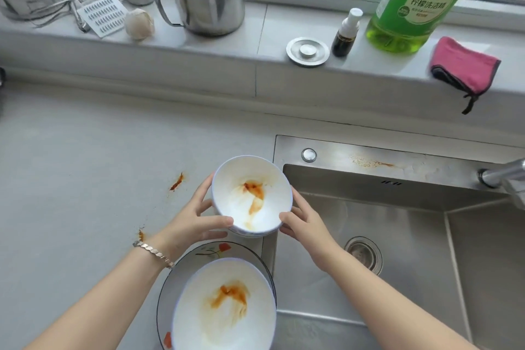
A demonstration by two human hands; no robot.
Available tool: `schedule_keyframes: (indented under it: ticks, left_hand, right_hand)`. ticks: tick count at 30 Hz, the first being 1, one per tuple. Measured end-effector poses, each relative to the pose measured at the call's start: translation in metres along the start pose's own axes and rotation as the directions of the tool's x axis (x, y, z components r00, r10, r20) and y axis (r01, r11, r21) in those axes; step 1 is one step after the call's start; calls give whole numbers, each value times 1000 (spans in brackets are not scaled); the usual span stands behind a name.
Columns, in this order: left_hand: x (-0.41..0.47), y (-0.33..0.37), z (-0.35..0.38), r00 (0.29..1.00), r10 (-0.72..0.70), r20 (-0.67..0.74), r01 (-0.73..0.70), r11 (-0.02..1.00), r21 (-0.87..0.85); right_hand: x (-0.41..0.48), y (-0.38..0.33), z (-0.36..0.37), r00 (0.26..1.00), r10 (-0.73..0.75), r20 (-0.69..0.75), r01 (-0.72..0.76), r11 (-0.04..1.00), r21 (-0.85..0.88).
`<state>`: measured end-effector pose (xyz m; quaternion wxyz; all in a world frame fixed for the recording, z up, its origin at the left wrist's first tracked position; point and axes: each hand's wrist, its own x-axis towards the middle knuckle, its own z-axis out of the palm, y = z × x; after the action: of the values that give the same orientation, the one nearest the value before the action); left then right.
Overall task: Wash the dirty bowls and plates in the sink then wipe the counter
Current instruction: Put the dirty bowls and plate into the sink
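A small white bowl (pixel 251 196) smeared with orange sauce is held above the counter at the sink's left edge. My left hand (pixel 199 219) grips its left side and my right hand (pixel 304 221) grips its right side. Below it, a second white bowl (pixel 224 307) with orange stains sits on a flower-patterned plate (pixel 216 250) on the counter. The steel sink (pixel 397 236) lies to the right, with its drain (pixel 363 254) showing. Orange stains (pixel 176 182) mark the grey counter (pixel 85 179).
On the windowsill stand a green dish-soap bottle (pixel 412 3), a pink cloth (pixel 466 65), a small spray bottle (pixel 345 34), a sink plug (pixel 307 51), a steel mug (pixel 207 0) and a grater (pixel 103 15). The tap (pixel 505 173) juts in at the right.
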<state>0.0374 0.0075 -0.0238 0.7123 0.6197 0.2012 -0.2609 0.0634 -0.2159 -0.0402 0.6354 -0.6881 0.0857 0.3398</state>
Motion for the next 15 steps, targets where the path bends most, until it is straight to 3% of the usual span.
schedule_keyframes:
  ticks: [7, 15]
  left_hand:
    - [-14, 21, 84, 994, 98, 38, -101, 991, 88]
    - [16, -46, 215, 995, 98, -4, -98, 994, -41]
  right_hand:
    - [-42, 4, -76, 994, -106, -29, 106, 994, -1]
    - [-74, 48, -198, 998, -43, -38, 40, 997, -72]
